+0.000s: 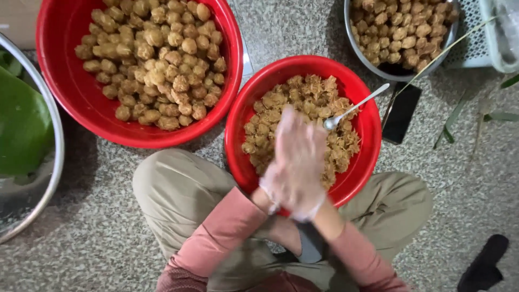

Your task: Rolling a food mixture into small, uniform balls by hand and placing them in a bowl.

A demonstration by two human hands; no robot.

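Hands (294,165) blurred, gloved, pressed together, grip unclear, above small red basin (238,127), spoon (354,107) inside

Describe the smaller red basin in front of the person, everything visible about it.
The smaller red basin is round, glossy and looks plastic. It sits upright on the speckled floor between the person's knees, beside the larger red basin. It holds a shredded, golden-brown clumpy filling, with a pale spoon resting in it, handle over the far rim. Both gloved hands, pressed together and blurred, hover over it, hiding part.
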